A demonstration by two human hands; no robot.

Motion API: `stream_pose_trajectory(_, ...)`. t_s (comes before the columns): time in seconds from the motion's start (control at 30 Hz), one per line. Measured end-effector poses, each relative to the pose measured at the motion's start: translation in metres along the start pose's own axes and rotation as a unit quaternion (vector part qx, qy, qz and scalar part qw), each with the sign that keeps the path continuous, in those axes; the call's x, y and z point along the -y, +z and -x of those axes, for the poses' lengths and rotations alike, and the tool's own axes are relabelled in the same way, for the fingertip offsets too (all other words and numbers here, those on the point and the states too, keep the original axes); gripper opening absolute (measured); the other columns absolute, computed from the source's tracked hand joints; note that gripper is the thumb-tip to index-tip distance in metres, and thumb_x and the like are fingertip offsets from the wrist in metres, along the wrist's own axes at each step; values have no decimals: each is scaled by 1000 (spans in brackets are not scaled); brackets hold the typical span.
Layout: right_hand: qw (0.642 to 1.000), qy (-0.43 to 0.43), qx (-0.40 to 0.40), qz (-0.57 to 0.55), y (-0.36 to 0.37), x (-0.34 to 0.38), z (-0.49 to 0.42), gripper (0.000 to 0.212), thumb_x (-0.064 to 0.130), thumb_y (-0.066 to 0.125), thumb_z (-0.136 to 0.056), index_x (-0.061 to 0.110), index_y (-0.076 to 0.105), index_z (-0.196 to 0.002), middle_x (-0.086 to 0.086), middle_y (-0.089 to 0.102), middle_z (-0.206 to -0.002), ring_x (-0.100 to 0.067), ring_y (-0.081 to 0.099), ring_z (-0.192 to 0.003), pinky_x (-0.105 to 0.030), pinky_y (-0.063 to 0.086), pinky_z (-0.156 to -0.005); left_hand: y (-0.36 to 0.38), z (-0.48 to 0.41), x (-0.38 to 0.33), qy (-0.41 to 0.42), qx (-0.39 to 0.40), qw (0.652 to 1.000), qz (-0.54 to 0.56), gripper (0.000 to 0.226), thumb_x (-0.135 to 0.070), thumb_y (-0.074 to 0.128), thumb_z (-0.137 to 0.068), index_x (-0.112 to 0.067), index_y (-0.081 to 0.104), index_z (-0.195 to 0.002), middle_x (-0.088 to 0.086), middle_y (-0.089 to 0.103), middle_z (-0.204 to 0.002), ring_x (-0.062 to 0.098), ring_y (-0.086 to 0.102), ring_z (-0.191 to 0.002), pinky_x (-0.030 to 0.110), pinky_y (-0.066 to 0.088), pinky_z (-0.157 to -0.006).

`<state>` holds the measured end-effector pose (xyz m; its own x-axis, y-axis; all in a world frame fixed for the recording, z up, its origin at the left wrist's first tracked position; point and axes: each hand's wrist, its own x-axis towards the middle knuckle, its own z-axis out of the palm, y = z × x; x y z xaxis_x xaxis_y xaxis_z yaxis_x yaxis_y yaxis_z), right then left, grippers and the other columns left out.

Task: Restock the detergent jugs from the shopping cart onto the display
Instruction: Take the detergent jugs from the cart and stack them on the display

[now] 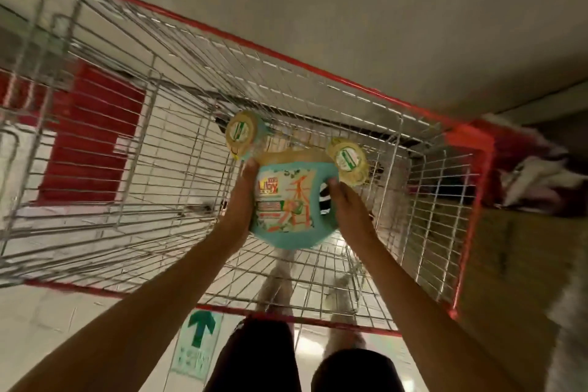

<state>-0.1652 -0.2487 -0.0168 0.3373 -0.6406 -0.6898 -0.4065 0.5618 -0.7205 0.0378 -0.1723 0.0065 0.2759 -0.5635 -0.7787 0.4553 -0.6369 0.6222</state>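
The person is leaning over a wire shopping cart with red plastic trim along its rim, both bare arms reaching down into the basket. Between the palms sits a teal plastic detergent jug with a printed label of orange characters, lifted a little above the cart's wire floor, its label facing up toward the head camera. The left hand is pressed flat against the jug's left side, fingers stretched along it toward the cap end. The right hand presses the opposite side by the jug's handle opening, so the two hands are clamped on the jug from both flanks.

Two more jugs stand deeper in the cart, seen cap-on: one with a round cream-coloured cap bearing a green sticker, just past the left fingertips, and another with the same sort of cap, just beyond the right hand and touching or nearly touching the held jug; I cannot tell which.

On the pale floor by the person's dark shorts lies a floor sticker with a green arrow. Through the cart's left wall shows a red rectangular patch on the floor. The right edge of the view is too blurred to read
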Motion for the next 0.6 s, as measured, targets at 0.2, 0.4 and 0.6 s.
stream_pose_trajectory(0.2,998,-40,-26,-45,-42,13,77,55,70,41,-100,27,73,-113,-4,76,-106,-25,77,-94,-51,64,-79,45,73,-20,42,35,998,-4,92,-88,54,-82,-11,68,-131,24,75,-118,43,76,-101,57,64,-83)
stream_pose_trajectory(0.4,993,-44,-85,-65,-94,33,141,35,65,49,-101,45,77,-100,3,80,-104,-23,77,-100,-58,60,-95,94,123,-32,44,71,996,-15,79,-91,61,-75,-26,75,-118,16,78,-116,38,77,-103,52,64,-81)
stream_pose_trajectory(0.6,987,-44,-125,-93,-148,33,200,55,76,48,-94,33,74,-116,0,79,-112,-26,75,-109,-59,56,-101,149,160,-36,26,107,993,-31,81,-94,67,-65,-26,80,-108,16,79,-113,39,77,-102,57,63,-84)
